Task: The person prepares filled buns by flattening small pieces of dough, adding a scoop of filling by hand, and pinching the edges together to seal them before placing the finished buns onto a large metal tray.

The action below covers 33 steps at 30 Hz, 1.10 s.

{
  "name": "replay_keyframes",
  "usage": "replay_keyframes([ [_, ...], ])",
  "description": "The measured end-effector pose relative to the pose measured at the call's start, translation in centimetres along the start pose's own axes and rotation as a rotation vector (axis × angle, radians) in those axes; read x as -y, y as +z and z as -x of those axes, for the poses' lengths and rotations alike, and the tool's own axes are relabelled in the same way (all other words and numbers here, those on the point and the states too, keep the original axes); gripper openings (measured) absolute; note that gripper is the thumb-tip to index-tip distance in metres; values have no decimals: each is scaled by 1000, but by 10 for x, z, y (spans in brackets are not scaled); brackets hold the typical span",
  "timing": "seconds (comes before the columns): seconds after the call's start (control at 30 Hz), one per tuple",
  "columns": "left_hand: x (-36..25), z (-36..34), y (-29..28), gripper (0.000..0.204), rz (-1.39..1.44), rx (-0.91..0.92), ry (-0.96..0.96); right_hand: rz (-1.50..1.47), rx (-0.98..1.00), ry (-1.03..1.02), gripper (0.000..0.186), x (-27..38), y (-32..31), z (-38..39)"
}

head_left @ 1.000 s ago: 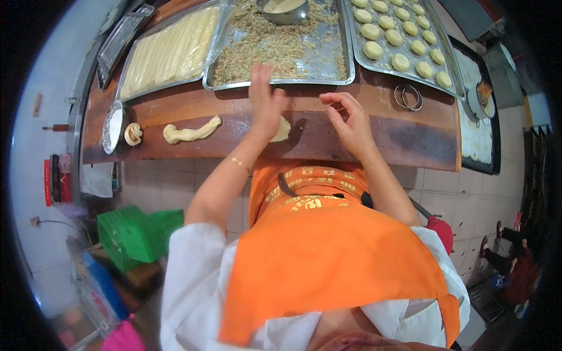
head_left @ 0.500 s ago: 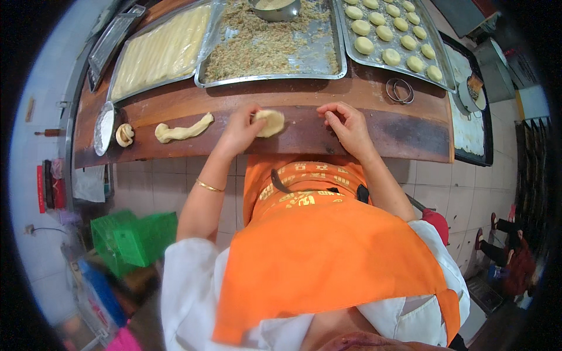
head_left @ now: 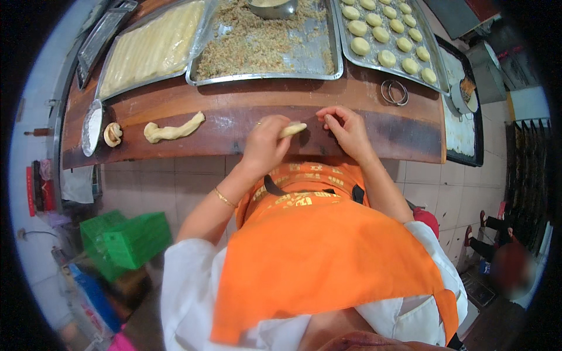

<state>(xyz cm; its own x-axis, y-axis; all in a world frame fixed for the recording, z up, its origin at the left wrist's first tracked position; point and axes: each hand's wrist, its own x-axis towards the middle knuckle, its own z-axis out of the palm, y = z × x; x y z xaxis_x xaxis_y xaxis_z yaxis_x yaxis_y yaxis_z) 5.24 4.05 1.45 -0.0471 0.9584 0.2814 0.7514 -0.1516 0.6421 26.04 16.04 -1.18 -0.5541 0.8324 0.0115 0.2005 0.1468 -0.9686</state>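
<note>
Downward fisheye view, head height

Wooden table's (head_left: 234,96) kinda packed: crumb tray (head_left: 263,76), strip tray (head_left: 140,87) left of it, dough-rounds tray (head_left: 434,65) right, dough rope (head_left: 174,130) front-left.

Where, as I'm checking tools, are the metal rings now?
In the head view, the metal rings lie on the wooden table, right of the right hand, near the tray of dough rounds.
</note>
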Motion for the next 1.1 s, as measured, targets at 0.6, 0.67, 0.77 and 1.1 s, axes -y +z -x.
replay_keyframes([
  [0.6,43,10,-20,28,1946,-538,-744,730,-82,-265,39,11,61,-261],
  [0.67,48,19,-20,29,1903,-530,-749,804,-50,-92,42,13,82,-268],
  [0.77,56,27,-22,31,1894,-536,-718,769,137,-162,45,21,100,-255],
  [1.1,63,23,-25,25,1929,-489,-670,1191,361,-633,52,87,110,-224],
])
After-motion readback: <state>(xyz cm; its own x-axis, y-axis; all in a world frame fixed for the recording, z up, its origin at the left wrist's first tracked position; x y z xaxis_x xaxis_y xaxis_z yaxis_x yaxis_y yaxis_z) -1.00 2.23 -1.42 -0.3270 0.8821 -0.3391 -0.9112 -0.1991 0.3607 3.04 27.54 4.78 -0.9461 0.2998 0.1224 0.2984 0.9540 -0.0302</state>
